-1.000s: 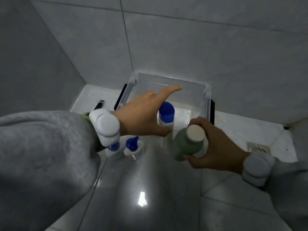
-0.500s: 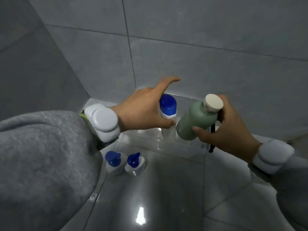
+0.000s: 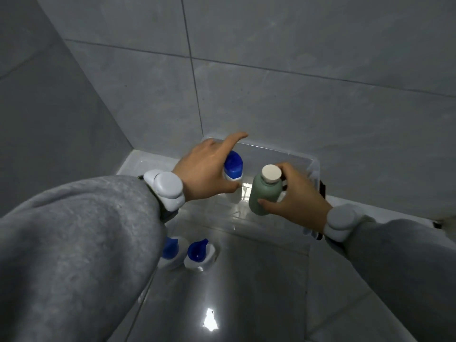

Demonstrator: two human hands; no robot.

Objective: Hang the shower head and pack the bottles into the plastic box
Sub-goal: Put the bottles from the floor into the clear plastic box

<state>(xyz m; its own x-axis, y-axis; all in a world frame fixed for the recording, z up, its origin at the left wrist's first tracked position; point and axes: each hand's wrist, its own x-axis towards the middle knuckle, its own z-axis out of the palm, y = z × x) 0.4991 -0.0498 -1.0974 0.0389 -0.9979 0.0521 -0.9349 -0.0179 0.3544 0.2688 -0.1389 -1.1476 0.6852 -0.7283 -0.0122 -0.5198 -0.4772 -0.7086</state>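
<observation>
A clear plastic box sits on the floor against the tiled back wall. My left hand grips a white bottle with a blue cap, held upright inside the box's left part. My right hand holds a green bottle with a cream cap, upright over the box's middle. Whether either bottle touches the box floor I cannot tell. Two white bottles with blue flip caps stand on the floor tiles in front of the box, at the left. No shower head is in view.
Grey tiled walls meet in a corner at the back left. A white ledge runs along the wall behind the box. The glossy floor tile in front reflects a light. Grey sleeves and white wrist devices cover both forearms.
Both hands have carried their bottles from in front of the box to over and into it. The green bottle was tilted half a second ago and now stands upright, lower.
</observation>
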